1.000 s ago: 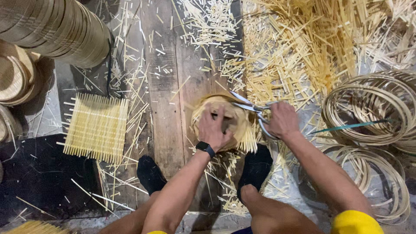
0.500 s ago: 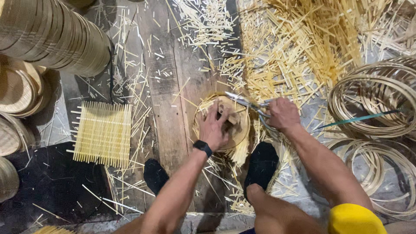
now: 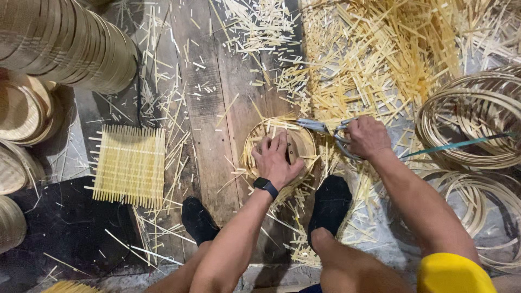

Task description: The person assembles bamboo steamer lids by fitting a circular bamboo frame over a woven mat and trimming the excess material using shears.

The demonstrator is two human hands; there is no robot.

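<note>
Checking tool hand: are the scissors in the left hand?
No. The scissors are gripped by the right hand, while the left hand presses down on the round bamboo ring.

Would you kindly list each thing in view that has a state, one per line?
left hand: pressed flat on the round bamboo frame
right hand: gripping the shears, blades shut
woven bamboo mat: lying flat, square, untrimmed
stacked rings: piled on their side
bamboo hoops: loose, coiled

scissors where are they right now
In the head view the scissors are in the right hand, right of centre, blades pointing left over the rim of the round bamboo frame that the left hand presses down.
</note>
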